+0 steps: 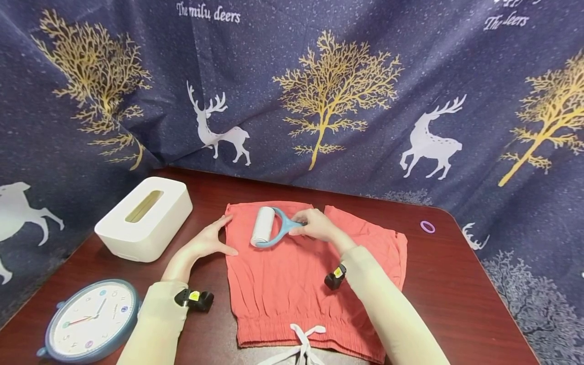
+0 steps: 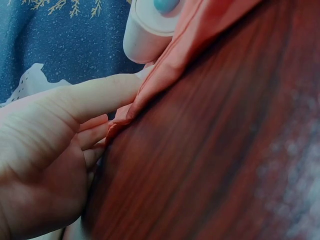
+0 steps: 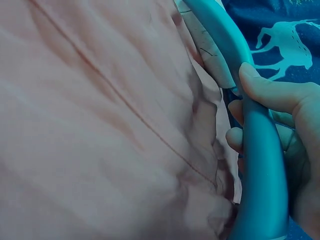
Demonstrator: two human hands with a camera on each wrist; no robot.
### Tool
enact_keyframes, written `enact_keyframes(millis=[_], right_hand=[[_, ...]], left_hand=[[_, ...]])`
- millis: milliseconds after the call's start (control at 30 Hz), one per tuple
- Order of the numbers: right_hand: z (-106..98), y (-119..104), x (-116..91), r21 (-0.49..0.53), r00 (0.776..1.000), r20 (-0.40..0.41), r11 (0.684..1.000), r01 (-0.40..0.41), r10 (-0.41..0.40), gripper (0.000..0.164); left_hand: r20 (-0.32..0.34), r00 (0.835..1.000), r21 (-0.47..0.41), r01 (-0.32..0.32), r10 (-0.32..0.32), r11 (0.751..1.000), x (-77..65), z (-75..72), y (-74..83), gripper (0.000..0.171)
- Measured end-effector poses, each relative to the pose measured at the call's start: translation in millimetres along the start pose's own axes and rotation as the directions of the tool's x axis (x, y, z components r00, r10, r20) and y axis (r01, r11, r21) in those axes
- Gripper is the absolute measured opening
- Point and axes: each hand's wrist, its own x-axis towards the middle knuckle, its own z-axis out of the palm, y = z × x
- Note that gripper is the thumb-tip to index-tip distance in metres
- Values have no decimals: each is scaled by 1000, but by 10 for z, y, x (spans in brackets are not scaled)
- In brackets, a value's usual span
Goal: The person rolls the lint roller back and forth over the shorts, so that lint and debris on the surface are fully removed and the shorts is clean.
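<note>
We see the right hand (image 1: 315, 224) wrapped around the blue handle (image 3: 262, 165) of a lint roller (image 1: 263, 226), whose white cylinder sits on the left-side leg of the red shorts (image 1: 274, 284), near its far hem. The left hand (image 1: 211, 240) stands wide, thumb and fingers spread apart at the shorts' left edge, its thumb touching the cloth. Around the shorts, which lie with their white drawstring (image 1: 304, 347) nearest us, we see a white tissue box (image 1: 159, 218) and a blue-rimmed clock (image 1: 91, 324) to the left and a purple ring (image 1: 428, 232) to the right on the dark red table (image 1: 456, 294).
</note>
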Motion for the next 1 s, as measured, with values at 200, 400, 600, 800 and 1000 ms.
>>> enact_keyframes(millis=[200,400,600,800,1000], right_hand=[[-53,49,-65,20,1000,6,1000,2,-2,31],[-91,93,-119,28,1000,18,1000,-10,9,31],[-143,146,-185,66,1000,22,997,-24,23,27],[-195,193,-254,48,998,7,997,-55,55,28],[-265,266,-338,25,998,-10,998,-59,60,30]], left_hand=[[4,1000,4,0,0,1000,14,1,1,116],[3,1000,4,-21,21,1000,3,-4,0,115],[2,1000,-3,-31,31,1000,11,0,7,114],[5,999,-15,-40,40,999,15,2,13,114],[6,999,-17,-41,41,999,10,-8,-1,115]])
